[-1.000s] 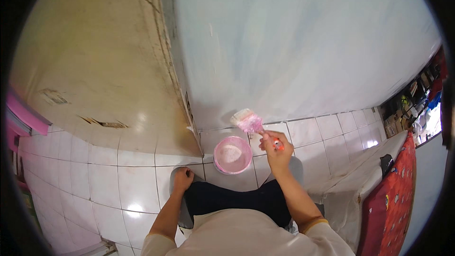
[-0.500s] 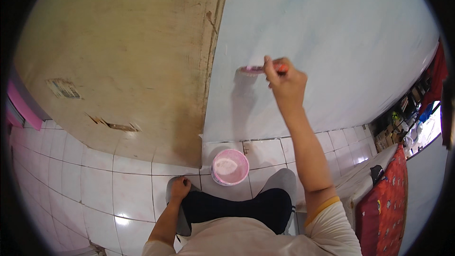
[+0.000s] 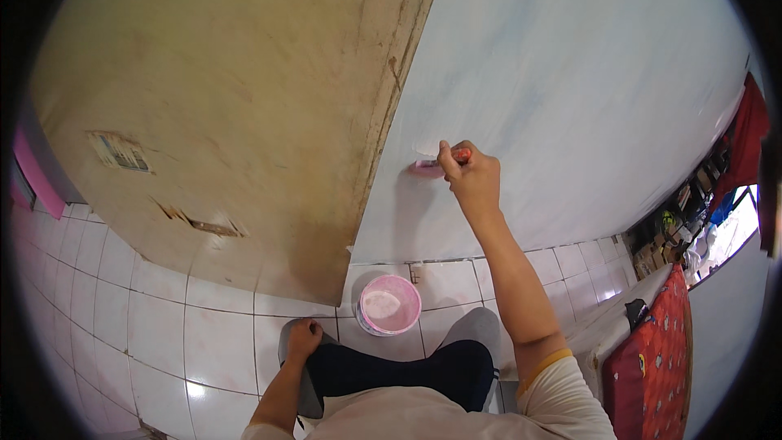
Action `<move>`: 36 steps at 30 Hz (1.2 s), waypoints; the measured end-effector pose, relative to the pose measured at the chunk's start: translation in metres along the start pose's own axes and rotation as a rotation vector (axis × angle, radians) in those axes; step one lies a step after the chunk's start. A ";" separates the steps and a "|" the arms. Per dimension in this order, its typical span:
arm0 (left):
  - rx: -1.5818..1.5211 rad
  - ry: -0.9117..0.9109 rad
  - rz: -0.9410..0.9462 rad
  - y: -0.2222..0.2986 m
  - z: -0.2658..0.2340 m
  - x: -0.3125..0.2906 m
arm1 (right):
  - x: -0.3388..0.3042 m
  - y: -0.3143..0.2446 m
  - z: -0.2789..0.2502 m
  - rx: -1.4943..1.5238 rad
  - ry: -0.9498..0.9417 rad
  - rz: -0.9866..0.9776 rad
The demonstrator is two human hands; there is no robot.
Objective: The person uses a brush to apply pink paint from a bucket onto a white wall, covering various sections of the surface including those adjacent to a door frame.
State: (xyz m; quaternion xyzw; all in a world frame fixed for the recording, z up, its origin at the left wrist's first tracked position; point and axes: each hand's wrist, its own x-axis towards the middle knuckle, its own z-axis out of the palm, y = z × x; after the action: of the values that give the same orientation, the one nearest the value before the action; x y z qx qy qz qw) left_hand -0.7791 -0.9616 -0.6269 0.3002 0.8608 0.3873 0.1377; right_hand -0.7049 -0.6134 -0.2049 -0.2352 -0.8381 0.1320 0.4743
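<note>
My right hand (image 3: pixel 472 173) grips a paintbrush by its red-orange handle (image 3: pixel 462 155). The brush's pinkish head (image 3: pixel 427 165) is at the pale blue-white wall (image 3: pixel 570 90), close to that wall's left edge; a small whitish streak shows just above it. Down by my left knee, my left hand (image 3: pixel 305 339) rests on the trouser leg with nothing visible in it, its fingers partly hidden. On the floor between my knees and the wall stands a pink bucket (image 3: pixel 415 307) with pale paint in it.
A worn tan wooden panel (image 3: pixel 244 73) with torn patches stands at the left, its edge meeting the painted wall. White tiles (image 3: pixel 220 342) cover the floor. To the right are a red patterned mattress-like item (image 3: pixel 664 342) and a cluttered shelf (image 3: pixel 684 212). Something pink (image 3: pixel 39 171) stands far left.
My right hand has brought the brush lower along the wall. The view has tilted, so the bucket and floor sit slightly lower in it. My left hand stays on the knee.
</note>
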 end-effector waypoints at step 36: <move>0.037 -0.004 -0.019 -0.008 -0.001 -0.002 | 0.152 -0.144 -0.151 0.166 0.309 -0.139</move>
State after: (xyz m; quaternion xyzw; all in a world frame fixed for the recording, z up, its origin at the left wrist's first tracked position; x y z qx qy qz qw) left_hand -0.7817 -0.9676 -0.6323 0.2953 0.8704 0.3692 0.1373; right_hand -0.6815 -0.6577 0.0485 -0.1544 -0.7557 0.1300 0.6230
